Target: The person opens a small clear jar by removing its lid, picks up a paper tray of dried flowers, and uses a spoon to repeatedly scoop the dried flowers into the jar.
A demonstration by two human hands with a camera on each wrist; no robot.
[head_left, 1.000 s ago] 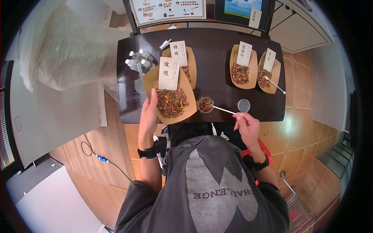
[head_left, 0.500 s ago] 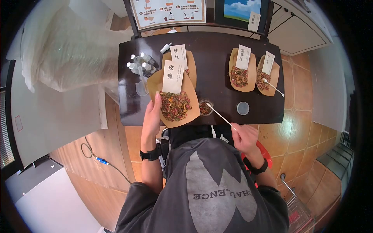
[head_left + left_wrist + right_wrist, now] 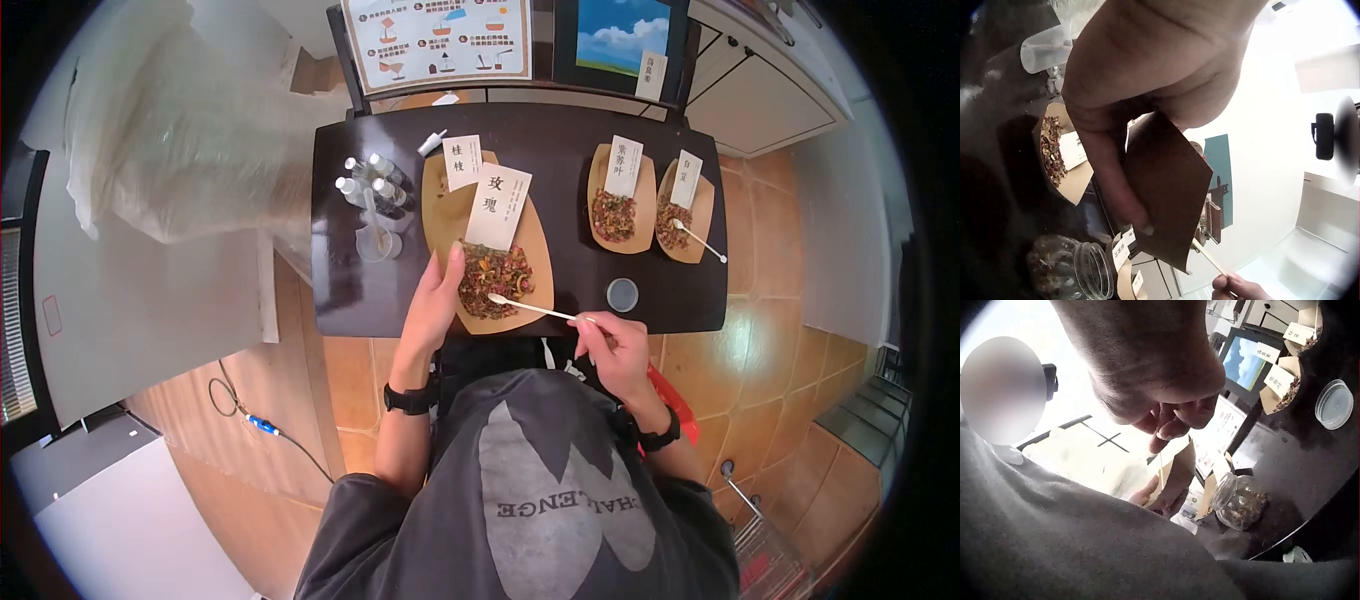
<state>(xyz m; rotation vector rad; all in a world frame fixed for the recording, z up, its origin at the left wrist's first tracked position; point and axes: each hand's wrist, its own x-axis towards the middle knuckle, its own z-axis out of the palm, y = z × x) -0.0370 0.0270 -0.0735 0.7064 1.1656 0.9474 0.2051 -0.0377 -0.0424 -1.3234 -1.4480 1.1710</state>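
Observation:
My left hand [image 3: 432, 305] grips the left side of a brown paper tray [image 3: 540, 262], thumb inside and fingers beneath. A card [image 3: 498, 205] stands in the tray behind a heap of dried petals and herbs [image 3: 508, 270]. In my right hand [image 3: 620, 352], fingertips pinch a thin white spoon [image 3: 540, 309], whose bowl end meets the herbs. Partly filled with herbs, an uncapped jar [image 3: 1235, 503] stands on the table below the raised tray; the tray hides it in the head view. Its round lid [image 3: 622, 294] lies to the right.
Another paper tray [image 3: 436, 205] sits behind the held one. At the right are two more herb trays [image 3: 613, 222] [image 3: 692, 235], one with a white spoon [image 3: 705, 243]. Several small bottles [image 3: 375, 182] and a plastic measuring cup [image 3: 379, 242] occupy the table's left side.
My left hand has brought the tray rightward, over the jar. The spoon has gone from the jar's mouth to the herbs in the tray. The head view has shifted slightly.

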